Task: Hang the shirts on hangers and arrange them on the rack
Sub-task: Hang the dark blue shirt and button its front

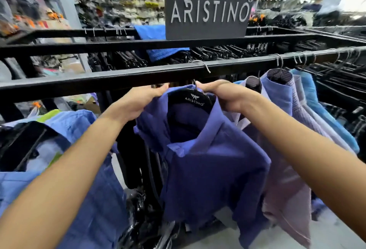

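**A:** Head view: what sits in the middle?

**B:** A dark blue shirt (pixel 208 169) of soft, creased cloth, on a black hanger (pixel 195 100). It hangs just below the near black rail (pixel 118 79) of the rack, between both hands. The hanger's neck carries white lettering, "ARISTINO", under a small winged emblem.

**A:** And the hands?

**B:** The left hand (pixel 138 102) grips the collar on its left side, fingers curled into the cloth with the thumb on top. The right hand (pixel 221 95) pinches the collar on the right, close to the hanger's thin metal hook. Both forearms are bare.

**A:** Is the hook over the rail?

**B:** I cannot tell; its top passes behind the rail. One loose wire hook (pixel 204 65) does sit on the rail just above.

**A:** What hangs around it?

**B:** To the right, touching its shoulder, a row of shirts (pixel 293 110) in pale lilac, fine stripes and lighter blue, on silver hooks over the same rail. To the left, a lighter blue shirt (pixel 95 179) with a faint check, beside something lime green (pixel 50 115) and dark.

**A:** Farther back?

**B:** Square black bars form the rack's top frame, with many black hangers (pixel 217 53) bunched along them. A bright blue ribbed cloth (pixel 158 41) is draped over a bar. Above it stands a flat charcoal sign (pixel 208 9) reading "ARISTINO" in pale grey capitals with a registered mark. Behind, blurred shelves of packed goods.
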The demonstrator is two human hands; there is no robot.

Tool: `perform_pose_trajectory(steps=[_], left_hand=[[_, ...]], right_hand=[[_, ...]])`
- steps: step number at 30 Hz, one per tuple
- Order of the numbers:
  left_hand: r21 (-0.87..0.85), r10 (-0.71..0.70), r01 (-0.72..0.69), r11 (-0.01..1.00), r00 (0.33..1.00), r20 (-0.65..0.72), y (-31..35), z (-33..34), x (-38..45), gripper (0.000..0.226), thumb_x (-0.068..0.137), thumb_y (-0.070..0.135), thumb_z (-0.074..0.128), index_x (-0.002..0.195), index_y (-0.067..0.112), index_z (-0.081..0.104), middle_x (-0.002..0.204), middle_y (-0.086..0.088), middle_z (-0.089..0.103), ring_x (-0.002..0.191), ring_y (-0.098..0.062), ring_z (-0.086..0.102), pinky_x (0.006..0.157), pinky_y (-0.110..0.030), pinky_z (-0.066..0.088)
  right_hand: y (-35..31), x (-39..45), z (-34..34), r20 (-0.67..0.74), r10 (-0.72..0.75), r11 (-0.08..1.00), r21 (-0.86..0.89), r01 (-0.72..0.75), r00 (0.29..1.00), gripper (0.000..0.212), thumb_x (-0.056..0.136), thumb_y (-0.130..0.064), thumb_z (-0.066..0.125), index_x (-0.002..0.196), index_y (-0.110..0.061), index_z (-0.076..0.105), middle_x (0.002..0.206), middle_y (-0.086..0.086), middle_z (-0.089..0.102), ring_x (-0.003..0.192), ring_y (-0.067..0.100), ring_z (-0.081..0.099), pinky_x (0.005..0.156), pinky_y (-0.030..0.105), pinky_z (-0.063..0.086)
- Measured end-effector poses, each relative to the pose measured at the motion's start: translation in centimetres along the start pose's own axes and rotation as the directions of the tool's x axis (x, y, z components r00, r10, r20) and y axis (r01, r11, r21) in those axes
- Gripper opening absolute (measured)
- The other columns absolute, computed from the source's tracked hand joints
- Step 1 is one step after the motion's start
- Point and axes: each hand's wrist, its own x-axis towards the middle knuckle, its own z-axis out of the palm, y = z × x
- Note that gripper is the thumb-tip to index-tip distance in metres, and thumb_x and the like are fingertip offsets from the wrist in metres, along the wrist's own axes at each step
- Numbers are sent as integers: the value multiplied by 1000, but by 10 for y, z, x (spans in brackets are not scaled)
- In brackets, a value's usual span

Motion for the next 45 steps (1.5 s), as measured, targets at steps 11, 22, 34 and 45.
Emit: perform_pose_trajectory(steps=[11, 22, 34, 45], left_hand=[[417, 130, -153, 896, 988, 82, -5, -13, 1, 16, 82, 36, 82, 85, 26, 70, 78, 14, 65, 63, 6, 52, 66, -12, 39], [729, 340, -232, 644, 941, -1, -10, 34, -16, 27, 80, 40, 76, 83, 21, 57, 71, 7, 61, 76, -24, 63, 71, -32, 50], [895, 57, -7, 445, 998, -21, -39, 46, -28, 21, 88, 47, 61, 85, 26, 62, 98, -10, 70, 99, -34, 66, 77, -33, 50], [765, 427, -280, 580, 904, 7, 11, 34, -31, 16, 91, 40, 66, 105, 35, 64, 99, 14, 69, 91, -15, 64, 88, -35, 52]], right_hand=[[8, -1, 0, -89, -153, 969, -207, 131, 984, 14, 98, -24, 65, 92, -23, 78, 88, -2, 68, 84, 15, 56, 73, 28, 41], [2, -42, 1, 37, -437, 713, -594, 372, 899, 22, 98, -1, 59, 91, -20, 69, 87, -9, 74, 78, 8, 62, 78, 41, 53], [10, -71, 5, 196, -714, 239, -835, 497, 673, 22, 75, -16, 81, 87, -17, 62, 67, -8, 59, 59, 11, 55, 58, 25, 47], [13, -66, 1, 309, -556, -139, -950, 280, 772, 25, 89, -53, 59, 91, -30, 68, 99, -7, 62, 92, 24, 63, 64, 36, 47]])
